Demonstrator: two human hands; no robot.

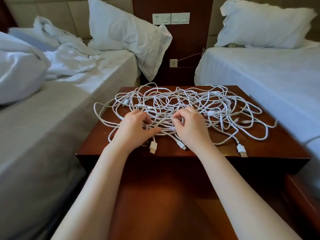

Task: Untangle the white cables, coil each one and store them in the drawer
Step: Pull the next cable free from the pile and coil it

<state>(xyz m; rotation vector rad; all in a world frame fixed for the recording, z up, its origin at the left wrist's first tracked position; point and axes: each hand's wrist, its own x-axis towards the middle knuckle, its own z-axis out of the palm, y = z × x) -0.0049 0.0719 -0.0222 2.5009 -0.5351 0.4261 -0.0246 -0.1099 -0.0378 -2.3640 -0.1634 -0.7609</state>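
A big tangle of white cables (183, 104) lies spread over the top of a dark wooden nightstand (270, 149). Several USB plugs stick out at the near edge, one plug (153, 147) below my left hand and another plug (242, 150) to the right. My left hand (136, 129) sits on the near left part of the tangle, its fingers curled round some strands. My right hand (189, 126) is beside it, fingertips pinching a strand. An open drawer (166, 196) shows below the nightstand top, under my forearms.
A bed with a rumpled white duvet (26, 66) and pillow (124, 32) stands on the left, a made bed (259, 70) with a pillow on the right. Wall sockets and switches (170, 18) sit on the wooden panel behind. A thin cable runs from a lower socket (173, 63).
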